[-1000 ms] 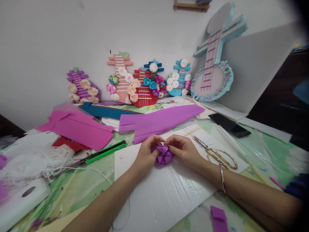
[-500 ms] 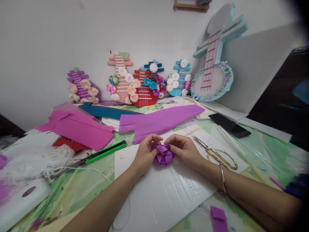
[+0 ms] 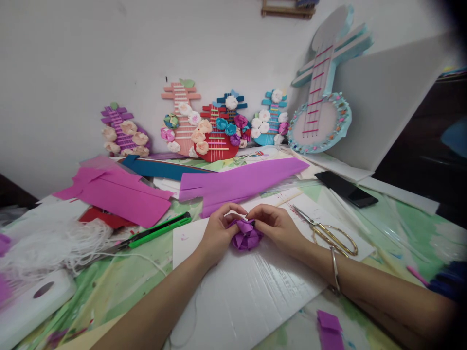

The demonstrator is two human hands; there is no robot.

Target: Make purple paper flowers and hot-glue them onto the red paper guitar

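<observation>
A purple paper flower with folded petals is held between both hands, just above a white board. My left hand grips its left side, thumb on the petals and fingers curled behind. My right hand pinches its upper right edge between thumb and index finger. The fingertips of both hands nearly meet at the back of the flower. Gold-handled scissors lie on the board to the right of my right hand. Near the bottom right rests a small folded purple paper piece.
Purple paper and pink paper lie behind the hands. At left are a green cutter, white string and a white device. A black phone lies right. Flower-decorated instrument models, including a red one, stand along the wall.
The flower has turned slightly in the fingers. My right thumb has shifted a little at its upper right edge, and the fingertips have drawn slightly closer together.
</observation>
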